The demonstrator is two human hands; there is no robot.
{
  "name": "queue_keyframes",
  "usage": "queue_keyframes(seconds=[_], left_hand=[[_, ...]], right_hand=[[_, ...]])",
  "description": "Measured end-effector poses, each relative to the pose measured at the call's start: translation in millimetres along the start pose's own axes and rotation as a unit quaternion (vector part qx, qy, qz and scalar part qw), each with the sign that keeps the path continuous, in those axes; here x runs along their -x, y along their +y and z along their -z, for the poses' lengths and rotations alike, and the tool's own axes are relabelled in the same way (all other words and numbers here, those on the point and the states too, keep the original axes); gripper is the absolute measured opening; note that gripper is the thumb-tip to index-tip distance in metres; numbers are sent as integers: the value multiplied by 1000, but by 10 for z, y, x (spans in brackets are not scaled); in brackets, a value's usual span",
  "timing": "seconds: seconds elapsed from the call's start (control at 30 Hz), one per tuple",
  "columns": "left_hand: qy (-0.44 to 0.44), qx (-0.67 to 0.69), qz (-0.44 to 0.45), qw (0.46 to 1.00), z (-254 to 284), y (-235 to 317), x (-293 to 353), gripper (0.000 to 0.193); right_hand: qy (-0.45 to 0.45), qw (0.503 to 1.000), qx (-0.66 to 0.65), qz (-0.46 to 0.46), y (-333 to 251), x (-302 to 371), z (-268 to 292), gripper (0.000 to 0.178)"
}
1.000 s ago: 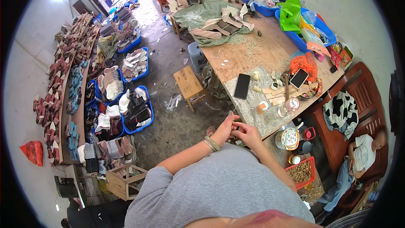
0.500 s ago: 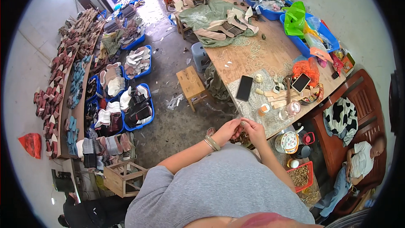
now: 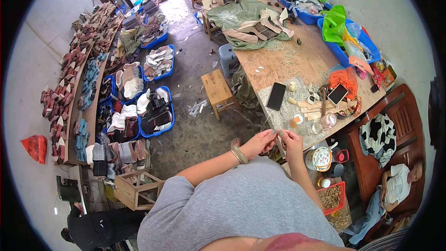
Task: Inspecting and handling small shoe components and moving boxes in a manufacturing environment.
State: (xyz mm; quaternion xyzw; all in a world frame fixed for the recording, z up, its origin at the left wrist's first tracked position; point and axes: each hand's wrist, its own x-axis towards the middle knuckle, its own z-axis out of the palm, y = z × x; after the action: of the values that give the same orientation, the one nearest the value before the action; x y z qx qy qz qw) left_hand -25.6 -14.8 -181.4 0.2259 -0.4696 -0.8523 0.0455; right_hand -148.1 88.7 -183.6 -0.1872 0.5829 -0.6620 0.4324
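In front of my grey shirt, my left hand (image 3: 259,145) and my right hand (image 3: 292,146) meet fingertip to fingertip beside the near corner of the wooden table (image 3: 260,67). Both are closed in a pinch. Whatever sits between the fingers is too small to make out. Bangles (image 3: 239,154) circle my left wrist. Nearest on the tabletop are a black phone (image 3: 276,96), a small jar with an orange label (image 3: 296,121) and a clear glass jar (image 3: 329,120). Right of my right forearm stand a patterned enamel pot (image 3: 319,159) and a red basket (image 3: 343,196) of what look like peanuts.
A wooden stool (image 3: 217,87) stands left of the table. Blue crates (image 3: 173,111) of shoe parts line the floor, beside shelving (image 3: 96,93) of more pieces. At right, a person (image 3: 397,183) reclines on a wooden bench (image 3: 355,158); another person in black (image 3: 104,227) is at lower left.
The view has turned slightly, so the surroundings sit farther right in the picture. My hands remain together in a pinch, with small finger movements.
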Motion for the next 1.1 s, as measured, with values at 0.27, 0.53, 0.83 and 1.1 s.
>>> queue_keyframes(seconds=[0.27,0.53,0.83,1.1], left_hand=[[0,61,-44,997,85,12,64,19],[52,10,-77,996,167,-5,132,12],[10,191,-58,980,276,-34,152,15],[-45,161,1,986,337,-45,128,16]], right_hand=[[-32,998,-52,-16,18,-33,-101,18],[-29,999,-33,-2,60,-64,-225,18],[-75,956,174,223,23,-106,-288,19],[-141,988,26,-53,-179,-123,-186,20]])
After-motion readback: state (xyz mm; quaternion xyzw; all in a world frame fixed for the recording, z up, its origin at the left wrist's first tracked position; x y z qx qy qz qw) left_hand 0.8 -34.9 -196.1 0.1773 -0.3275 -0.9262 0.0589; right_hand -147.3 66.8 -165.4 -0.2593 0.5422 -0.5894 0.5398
